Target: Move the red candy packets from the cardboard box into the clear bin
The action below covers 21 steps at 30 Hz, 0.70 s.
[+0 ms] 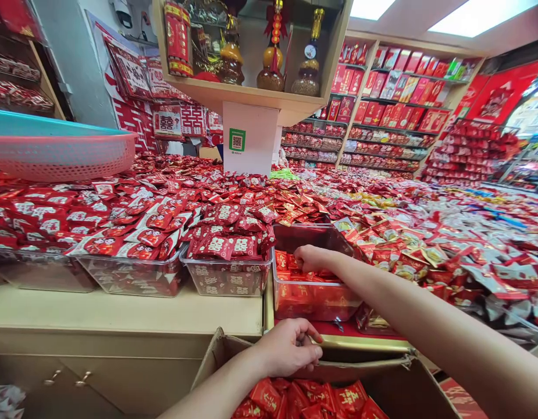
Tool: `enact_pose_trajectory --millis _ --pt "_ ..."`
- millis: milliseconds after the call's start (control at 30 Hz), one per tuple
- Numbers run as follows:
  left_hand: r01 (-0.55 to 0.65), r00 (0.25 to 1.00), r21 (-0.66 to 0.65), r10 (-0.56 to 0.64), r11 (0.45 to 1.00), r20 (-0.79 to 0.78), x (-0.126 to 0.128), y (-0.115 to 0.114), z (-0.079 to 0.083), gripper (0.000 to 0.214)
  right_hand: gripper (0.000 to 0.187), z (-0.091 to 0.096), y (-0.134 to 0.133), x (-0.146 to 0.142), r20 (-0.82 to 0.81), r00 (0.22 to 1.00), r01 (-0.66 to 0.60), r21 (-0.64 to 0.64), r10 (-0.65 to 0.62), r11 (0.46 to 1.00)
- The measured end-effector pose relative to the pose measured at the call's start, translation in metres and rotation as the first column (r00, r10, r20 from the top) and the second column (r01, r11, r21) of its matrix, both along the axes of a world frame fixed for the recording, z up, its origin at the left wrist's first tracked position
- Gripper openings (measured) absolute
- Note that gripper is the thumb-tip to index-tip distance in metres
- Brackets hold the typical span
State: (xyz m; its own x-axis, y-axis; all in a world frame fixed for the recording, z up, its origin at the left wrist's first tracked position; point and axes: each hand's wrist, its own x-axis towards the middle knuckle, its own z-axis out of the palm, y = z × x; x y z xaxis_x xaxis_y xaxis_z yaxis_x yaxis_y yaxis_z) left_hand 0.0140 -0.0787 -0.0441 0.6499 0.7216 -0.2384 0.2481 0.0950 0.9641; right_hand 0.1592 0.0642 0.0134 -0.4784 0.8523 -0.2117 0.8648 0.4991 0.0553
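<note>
with the clock face read from the middle of the clear bin and twelve pointing away from the person, the right hand is set inside the bin near twelve, and its arm is brought in from the four o'clock side. the red packets are held in the bin below its rim, and they are reached by the curled fingers from above; whether one is pinched there cannot be told, as the fingertips are hidden.

the left hand is placed at six o'clock, near the far edge of the cardboard box. its fingers are loosely bent, with the index finger and thumb a little apart, and no packet is seen between them. more packets are contained in the box, just below that hand.

the packets in the bin would probably be handled best with light fingertips and a flat, spreading touch, since small, slick wrappers may slide or be creased by a hard squeeze. the right wrist is best kept above the rim, so that the bin is not tipped or dragged. care is also called for at nine o'clock, where the neighbouring bin is heaped above its rim and its packets could be knocked loose.
</note>
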Motion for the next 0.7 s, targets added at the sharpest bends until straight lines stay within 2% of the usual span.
enact_pose_trajectory --millis 167,367,567,633,700 --pt "0.006 1.0 -0.013 -0.005 1.0 0.02 0.0 0.0 -0.001 0.021 0.021 -0.003 0.002 0.002 -0.098 0.992 0.075 -0.036 -0.078 0.997" --pt "0.01 1.0 -0.006 -0.009 1.0 0.027 0.0 0.001 -0.002 0.022 0.027 -0.003 0.005 0.002 -0.164 0.972 0.171 0.005 -0.168 0.985" --pt "0.005 1.0 -0.016 -0.004 1.0 0.03 -0.001 0.001 -0.002 0.026 0.022 -0.002 0.005 0.001 -0.22 0.961 0.19 0.077 -0.169 0.979" --pt "0.064 0.997 -0.056 -0.062 0.996 0.051 -0.004 -0.001 0.0 0.03 0.021 0.003 0.005 -0.001 -0.253 0.957 0.182 0.132 -0.144 0.975" --pt "0.183 0.981 -0.089 -0.176 0.979 0.076 -0.008 -0.004 0.003 0.034 0.021 0.015 0.003 -0.004 -0.292 0.95 0.171 0.203 -0.107 0.964"
